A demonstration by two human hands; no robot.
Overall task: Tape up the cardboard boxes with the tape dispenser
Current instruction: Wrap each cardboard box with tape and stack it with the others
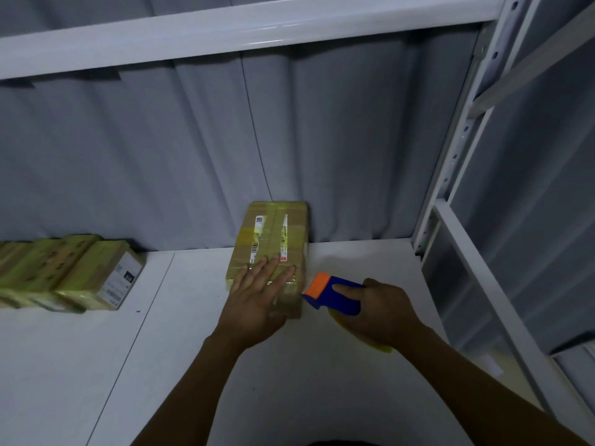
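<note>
A cardboard box (273,233) wrapped in yellowish tape, with white labels on top, lies on the white shelf (354,268) near the back curtain. My left hand (257,291) rests flat on the box's near end, fingers straight and spread. My right hand (380,310) grips a blue tape dispenser (338,294) with an orange front piece, held just right of the box's near corner. A yellow tape roll shows below that hand.
Several taped boxes (70,275) lie in a row at the shelf's left, one with a white label facing me. A grey curtain (225,140) hangs behind. A white metal upright (457,149) and rail stand at the right, a shelf beam overhead.
</note>
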